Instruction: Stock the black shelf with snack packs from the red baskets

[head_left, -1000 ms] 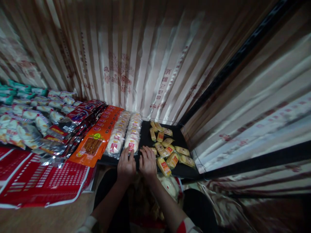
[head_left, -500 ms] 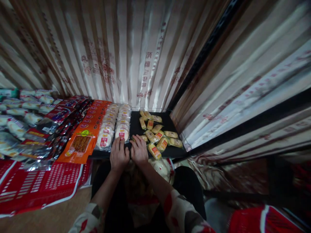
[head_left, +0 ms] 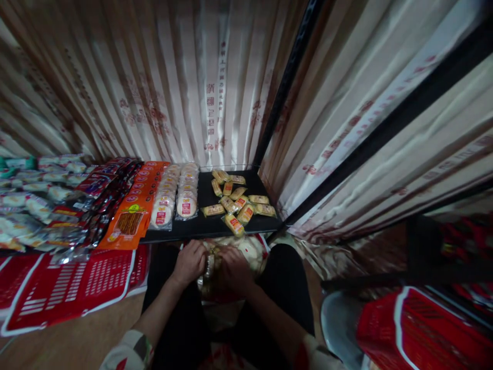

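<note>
My left hand point(head_left: 190, 263) and my right hand point(head_left: 235, 268) are low, between my knees and below the front edge of the black shelf point(head_left: 204, 226). Under them is a bag of wrapped snacks point(head_left: 210, 267), dim and partly covered by the hands. The fingers of both hands are bent in among these packets; what each grips is hidden. Just above, on the shelf, lie several small yellow wrapped snacks point(head_left: 245, 213), loosely scattered. A single yellow packet point(head_left: 213, 209) lies on its own to their left. White round items in clear plastic point(head_left: 248, 252) show behind my right hand.
Left on the shelf stand rows of white round crackers point(head_left: 187, 200), an orange snack pack point(head_left: 133, 216), dark red packets point(head_left: 103, 180) and white packets point(head_left: 34, 192). Red bags point(head_left: 92, 280) hang below. A curtain point(head_left: 185, 92) and black posts point(head_left: 287, 87) bound the shelf. A grey tub point(head_left: 339, 324) sits right.
Both hands have left the shelf edge and gone down into the bag between my knees. A yellow packet now shows where my right hand was. The view has shifted to the right.
</note>
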Tool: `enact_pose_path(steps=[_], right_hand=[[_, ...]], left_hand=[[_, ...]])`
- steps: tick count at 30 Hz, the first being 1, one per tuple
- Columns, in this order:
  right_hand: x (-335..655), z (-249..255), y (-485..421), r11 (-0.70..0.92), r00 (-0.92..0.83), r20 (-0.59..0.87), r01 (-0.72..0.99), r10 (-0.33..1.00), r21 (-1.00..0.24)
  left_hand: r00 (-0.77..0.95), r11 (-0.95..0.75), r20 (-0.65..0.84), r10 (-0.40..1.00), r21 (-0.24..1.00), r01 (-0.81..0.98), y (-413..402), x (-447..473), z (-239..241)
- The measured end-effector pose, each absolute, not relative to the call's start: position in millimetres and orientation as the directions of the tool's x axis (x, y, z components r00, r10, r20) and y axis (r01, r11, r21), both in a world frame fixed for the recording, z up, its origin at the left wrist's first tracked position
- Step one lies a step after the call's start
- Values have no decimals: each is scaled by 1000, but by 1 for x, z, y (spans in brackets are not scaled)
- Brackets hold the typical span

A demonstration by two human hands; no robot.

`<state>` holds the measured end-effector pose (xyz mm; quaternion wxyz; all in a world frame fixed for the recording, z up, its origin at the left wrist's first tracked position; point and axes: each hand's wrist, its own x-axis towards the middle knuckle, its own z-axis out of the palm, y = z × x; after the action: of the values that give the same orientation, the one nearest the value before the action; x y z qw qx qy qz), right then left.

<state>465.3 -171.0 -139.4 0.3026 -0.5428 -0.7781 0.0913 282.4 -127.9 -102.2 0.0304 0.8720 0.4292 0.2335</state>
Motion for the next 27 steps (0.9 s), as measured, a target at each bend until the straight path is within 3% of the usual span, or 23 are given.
enact_pose_path(steps=[4,7,10,17,22,27], right_hand=[[489,-142,-167,-90,154,164,935,974,-343],[498,-136,-150,-237,255,33,934,966,-268],[503,-127,-134,-236,226,-69,940,972,-248],[501,-123,-101,-249,165,-294,929,942,-274],[499,-139,-85,-206,123,-273,930,954,-304],[496,-155,-88,-81,34,-142,938,989,-338]], left_hand=[[648,-647,88,756,247,721,-132,293,-114],[549,-529,-7,836,255,810,-129,298,-122],[440,-409,-97,893,234,882,-126,300,-126],[363,-321,-170,916,233,918,-120,305,-120],[341,-269,-242,908,286,920,-110,313,-119],[388,-303,-273,880,306,902,-101,316,-129]])
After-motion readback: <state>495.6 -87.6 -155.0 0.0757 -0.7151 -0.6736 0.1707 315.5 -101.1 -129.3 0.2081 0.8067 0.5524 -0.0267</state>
